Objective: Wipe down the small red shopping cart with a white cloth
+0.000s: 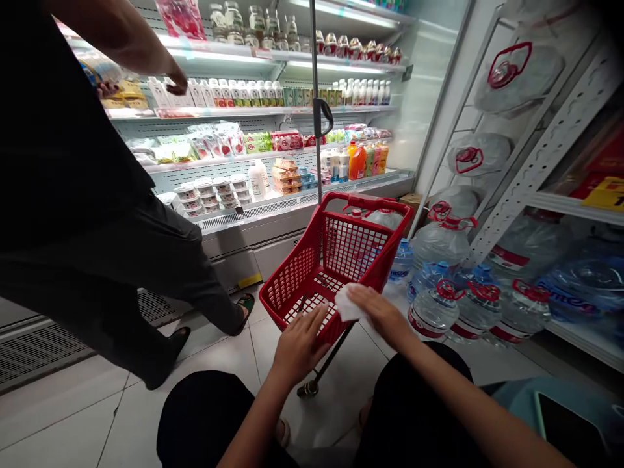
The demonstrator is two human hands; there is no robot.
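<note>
A red plastic shopping basket on wheels (292,276) stands on the floor in front of me. My left hand (301,344) rests on its near edge, palm down, with fingers stretched out and nothing held. Over the basket's near right side, my right hand (383,315) holds a white cloth or tissue (347,304) under its fingers. The cloth is close to the basket's rim; whether it touches cannot be made out. A small dark item, too unclear to name, shows inside the basket.
Ahead is a lit refrigerated display (234,221) with bottles, cups and packs. A person in dark clothes (63,195) stands at the left, one arm towards the shelves. Large water bottles (433,309) stand at the right. A phone (570,432) lies at the lower right.
</note>
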